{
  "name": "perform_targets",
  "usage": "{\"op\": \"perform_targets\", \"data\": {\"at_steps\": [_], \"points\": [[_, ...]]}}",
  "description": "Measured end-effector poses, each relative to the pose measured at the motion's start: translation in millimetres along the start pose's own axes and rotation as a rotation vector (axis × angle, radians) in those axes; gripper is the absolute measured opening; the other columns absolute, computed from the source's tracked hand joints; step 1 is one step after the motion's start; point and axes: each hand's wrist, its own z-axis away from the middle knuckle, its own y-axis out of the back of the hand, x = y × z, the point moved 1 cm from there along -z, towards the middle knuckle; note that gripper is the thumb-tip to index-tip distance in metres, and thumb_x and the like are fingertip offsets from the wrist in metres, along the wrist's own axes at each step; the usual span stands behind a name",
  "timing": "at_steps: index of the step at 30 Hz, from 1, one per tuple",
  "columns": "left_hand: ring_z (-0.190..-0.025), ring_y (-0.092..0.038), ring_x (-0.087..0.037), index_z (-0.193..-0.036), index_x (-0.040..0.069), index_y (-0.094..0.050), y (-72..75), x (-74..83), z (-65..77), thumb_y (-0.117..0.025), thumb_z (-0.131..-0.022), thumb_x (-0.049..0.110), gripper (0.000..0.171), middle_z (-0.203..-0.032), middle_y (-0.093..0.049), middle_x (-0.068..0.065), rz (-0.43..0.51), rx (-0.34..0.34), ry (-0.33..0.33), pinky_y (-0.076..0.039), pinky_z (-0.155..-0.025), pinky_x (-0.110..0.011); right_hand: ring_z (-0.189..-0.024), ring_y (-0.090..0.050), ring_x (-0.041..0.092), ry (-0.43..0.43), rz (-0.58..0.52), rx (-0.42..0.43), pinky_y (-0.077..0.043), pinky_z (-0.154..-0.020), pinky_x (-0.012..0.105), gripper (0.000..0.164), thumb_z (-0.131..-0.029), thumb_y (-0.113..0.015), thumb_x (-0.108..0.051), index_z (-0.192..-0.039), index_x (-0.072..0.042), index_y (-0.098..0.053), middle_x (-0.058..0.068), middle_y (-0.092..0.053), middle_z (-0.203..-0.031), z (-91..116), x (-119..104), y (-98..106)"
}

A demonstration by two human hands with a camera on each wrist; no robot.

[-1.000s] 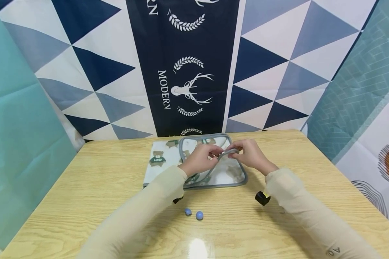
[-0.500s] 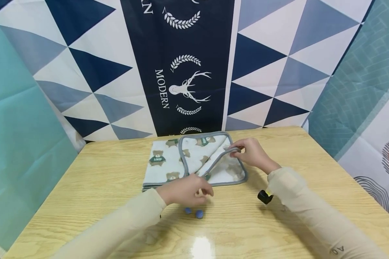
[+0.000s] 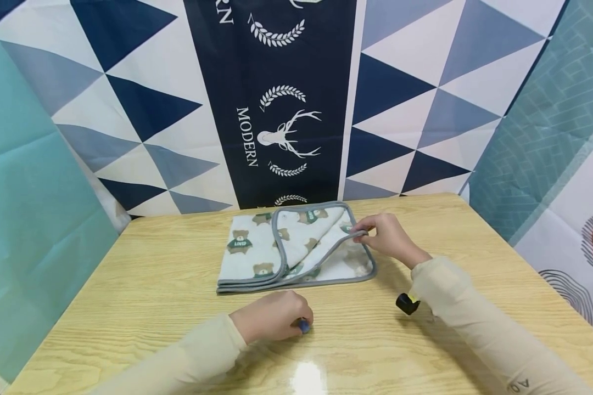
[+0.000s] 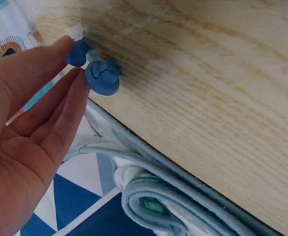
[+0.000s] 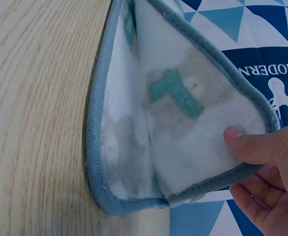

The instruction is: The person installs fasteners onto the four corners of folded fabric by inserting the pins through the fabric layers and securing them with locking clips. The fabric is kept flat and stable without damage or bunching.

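My left hand [image 3: 277, 317] is low over the table, palm facing down. In the left wrist view its thumb and fingertips close around a small blue mushroom-shaped piece [image 4: 77, 53]. A second blue piece [image 4: 103, 77], with a round cap and knob, sits right at the fingertips. My right hand [image 3: 387, 237] pinches the grey-bordered edge of a folded white blanket [image 3: 249, 258] printed with bears. It holds that flap partly lifted, the layer beneath showing. In the right wrist view the thumb lies on top of the blanket flap [image 5: 193, 132], fingers behind it.
The blanket lies near the back edge of a light wooden table [image 3: 178, 307]. Behind it hangs a patterned curtain [image 3: 286, 109], with a teal sheet [image 3: 34, 181] at the left. A black wrist camera [image 3: 407, 303] hangs by the right sleeve.
My left hand has let go of the blanket edge and moved down toward the front, to the blue pieces. My right hand keeps its pinch, and the flap now sits slightly lower.
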Motion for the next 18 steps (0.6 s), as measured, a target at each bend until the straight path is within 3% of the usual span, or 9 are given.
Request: {"op": "perform_targets", "data": {"at_steps": [4,8,12,15,18], "points": [[-0.075,-0.059,0.000,-0.087,0.014,-0.073,-4.4,-0.9,0.9,-0.071,-0.085,0.009,0.006,-0.084,-0.072,0.006,0.007,0.017,-0.010,-0.043,-0.067,-0.005,-0.081,-0.069,0.023,0.010,-0.007,0.010,-0.056,-0.074,0.047,0.011,-0.076,-0.079,-0.006,-0.085,-0.011,-0.077,0.006,-0.076,-0.084,1,1,-2],[-0.070,-0.053,0.002,-0.085,0.014,-0.071,-5.5,-2.6,-0.1,-0.069,-0.086,0.008,0.007,-0.080,-0.068,0.007,0.025,0.033,-0.021,-0.039,-0.064,-0.004,-0.081,-0.070,0.022,0.011,-0.012,0.012,-0.056,-0.073,0.046,0.011,-0.075,-0.079,-0.006,-0.084,-0.012,-0.077,0.004,-0.076,-0.082,1,1,-3],[-0.068,-0.049,0.000,-0.084,0.012,-0.070,-2.7,-7.4,-4.4,-0.067,-0.087,0.006,0.008,-0.078,-0.066,0.006,0.103,0.067,-0.023,-0.036,-0.063,-0.004,-0.081,-0.070,0.023,0.012,-0.007,0.016,-0.056,-0.074,0.046,0.010,-0.075,-0.079,-0.006,-0.084,-0.011,-0.077,0.005,-0.076,-0.082,2,1,-3],[-0.070,-0.058,-0.002,-0.086,0.008,-0.071,7.9,-17.7,-10.7,-0.066,-0.087,0.005,0.006,-0.081,-0.070,0.001,0.188,0.122,-0.033,-0.043,-0.065,-0.004,-0.080,-0.070,0.022,0.013,0.002,0.027,-0.056,-0.070,0.040,0.011,-0.075,-0.080,-0.006,-0.084,-0.012,-0.077,0.005,-0.077,-0.082,2,1,-2],[-0.077,-0.066,-0.008,-0.090,0.003,-0.072,27.7,-33.2,-18.7,-0.066,-0.084,0.003,0.008,-0.088,-0.073,-0.006,0.261,0.202,-0.013,-0.050,-0.071,-0.009,-0.080,-0.070,0.021,0.021,0.010,0.042,-0.052,-0.066,0.032,0.011,-0.074,-0.080,-0.006,-0.083,-0.012,-0.078,0.004,-0.077,-0.083,2,1,-2]]}}
